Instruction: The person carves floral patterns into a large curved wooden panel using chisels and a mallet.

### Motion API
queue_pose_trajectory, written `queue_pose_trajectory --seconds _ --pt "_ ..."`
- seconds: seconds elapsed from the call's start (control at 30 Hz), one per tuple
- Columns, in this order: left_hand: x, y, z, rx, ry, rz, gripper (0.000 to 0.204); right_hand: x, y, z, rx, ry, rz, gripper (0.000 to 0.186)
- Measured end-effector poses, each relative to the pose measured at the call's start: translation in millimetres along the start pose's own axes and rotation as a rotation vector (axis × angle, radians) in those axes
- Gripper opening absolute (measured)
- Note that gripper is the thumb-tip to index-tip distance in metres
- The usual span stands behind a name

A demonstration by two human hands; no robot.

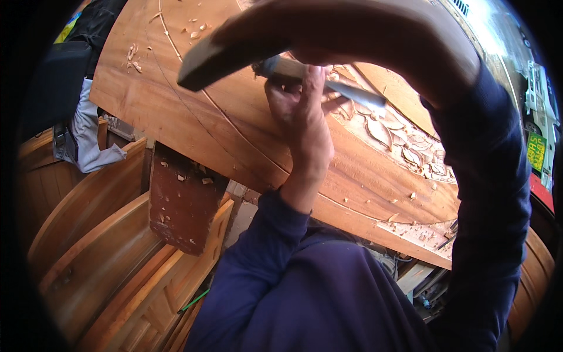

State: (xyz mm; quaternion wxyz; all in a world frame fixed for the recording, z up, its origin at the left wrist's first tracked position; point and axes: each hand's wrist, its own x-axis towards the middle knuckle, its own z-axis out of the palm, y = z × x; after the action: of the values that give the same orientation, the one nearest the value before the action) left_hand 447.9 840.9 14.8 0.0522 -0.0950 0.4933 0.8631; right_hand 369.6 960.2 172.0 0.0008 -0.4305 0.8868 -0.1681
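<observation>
— Shown where, in the head view?
— At upper centre, grasping a chisel (pixel 352 92) in the left hand (pixel 302 111); just left of that, gripping a wooden mallet (pixel 220 61) in the blurred right hand (pixel 316 35), above a wooden panel (pixel 375 182) with carved leaves (pixel 381 132) at right of centre.
— Risking what?
— Perhaps bruising the left hand through a glancing blow, or splitting leaves by driving too deep.

left grip (pixel 302 117): around bladed tool (pixel 355 94) | right grip (pixel 272 26), blurred: on wooden block (pixel 205 66) | carved leaves (pixel 380 130) on wooden panel (pixel 138 88)
</observation>
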Motion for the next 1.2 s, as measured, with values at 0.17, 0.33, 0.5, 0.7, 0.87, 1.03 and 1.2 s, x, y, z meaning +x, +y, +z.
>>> queue_pose_trajectory --seconds 0.17,0.33,0.5,0.7,0.87,1.03,1.2 --pt "-24.9 43.1 -42.0 0.072 -0.103 -0.137 0.039 -87.9 -14.1 55.0 0.049 0.282 0.7 0.082" --pt "-26.2 79.4 -78.9 0.269 -0.074 -0.169 0.053 -216.0 -102.7 86.5 0.036 0.229 1.232 0.096" --pt "-21.9 91.0 -93.5 0.475 -0.342 -0.278 0.049 -285.8 -192.1 115.6 -0.138 0.245 1.543 0.09" --pt "-47.3 59.8 -52.7 0.97 -0.93 0.146 0.06 -320.7 -226.8 142.4 -0.026 0.364 1.683 0.087" --pt "-48.8 57.3 -20.1 1.262 -1.377 0.308 0.098 -319.1 -236.8 150.8 -0.106 0.438 1.697 0.083" --pt "-9.8 52.3 -23.0 1.422 -1.184 0.344 0.108 -322.6 -257.1 169.1 -0.3 0.438 1.779 0.083" --pt "-7.7 58.2 -30.9 1.601 -1.45 0.205 0.109 -321.8 -260.0 197.2 -0.672 0.369 1.76 0.072"
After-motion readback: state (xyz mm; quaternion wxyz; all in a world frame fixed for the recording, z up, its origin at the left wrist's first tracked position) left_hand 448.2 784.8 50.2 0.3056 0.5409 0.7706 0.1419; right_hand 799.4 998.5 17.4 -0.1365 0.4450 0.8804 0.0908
